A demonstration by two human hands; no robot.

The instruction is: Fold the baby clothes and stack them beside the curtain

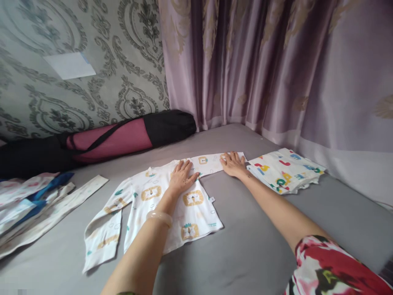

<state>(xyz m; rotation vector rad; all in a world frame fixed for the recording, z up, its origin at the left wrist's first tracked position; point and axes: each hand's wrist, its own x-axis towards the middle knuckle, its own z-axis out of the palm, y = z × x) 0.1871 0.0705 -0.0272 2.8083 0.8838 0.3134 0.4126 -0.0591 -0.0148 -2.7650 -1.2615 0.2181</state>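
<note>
A small white long-sleeved shirt [193, 198] with a lion print lies spread on a grey sheet. My left hand [183, 177] rests flat on its upper part near the shoulder, fingers apart. On the shirt's right sleeve, close to the cuff, my right hand [233, 164] lies with its fingers extended. That sleeve stretches straight out to the right, while the left one bends downward at an angle. Just right of the cuff sits a folded white cloth [284, 168] with colourful shapes.
Several loose garments [58, 209] lie at the left. Behind the shirt, a long black and maroon bag [116, 138] runs along the patterned wall. Purple curtains [233, 65] hang down to the grey sheet [245, 237] at the back and right.
</note>
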